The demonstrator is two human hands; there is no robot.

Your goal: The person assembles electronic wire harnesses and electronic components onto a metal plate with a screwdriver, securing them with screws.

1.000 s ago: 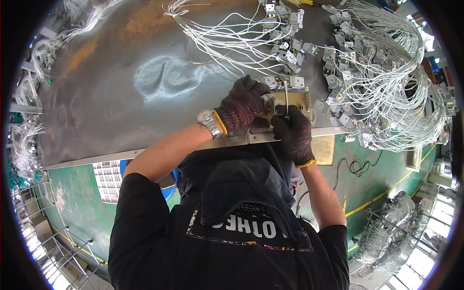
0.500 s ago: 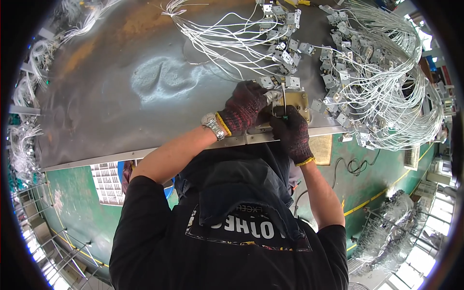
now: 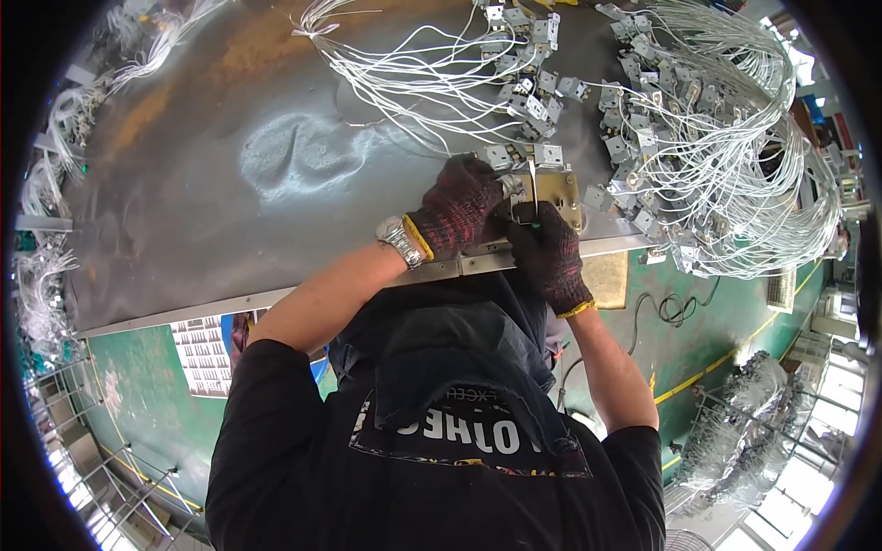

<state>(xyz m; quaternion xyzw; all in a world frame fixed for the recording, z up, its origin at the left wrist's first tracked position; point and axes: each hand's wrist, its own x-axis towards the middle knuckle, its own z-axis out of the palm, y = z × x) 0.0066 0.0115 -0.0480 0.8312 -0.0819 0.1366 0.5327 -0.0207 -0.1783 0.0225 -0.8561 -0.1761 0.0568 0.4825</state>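
Observation:
My right hand (image 3: 548, 248), in a dark red-and-black knit glove with a yellow cuff, is closed around the handle of a screwdriver (image 3: 533, 186). Its thin metal blade points away from me, over a brass-coloured metal fixture plate (image 3: 562, 190) at the bench's near edge. My left hand (image 3: 462, 207), gloved alike, bends in from the left with its fingers closed at the plate's left side. A small silvery metal part (image 3: 511, 186) shows at its fingertips, mostly hidden. Just beyond the plate lie small grey metal brackets (image 3: 548, 154) with white wires.
White wires (image 3: 413, 78) fan from a tied bundle to several brackets. A large heap of wired brackets (image 3: 726, 156) covers the right side and hangs over the edge of the metal bench (image 3: 184, 248). Below, a black cable (image 3: 675, 310) lies on the green floor.
Both hands and the screwdriver keep nearly the same place at the fixture plate. The whole view has shifted slightly, so the bench things sit a little further left.

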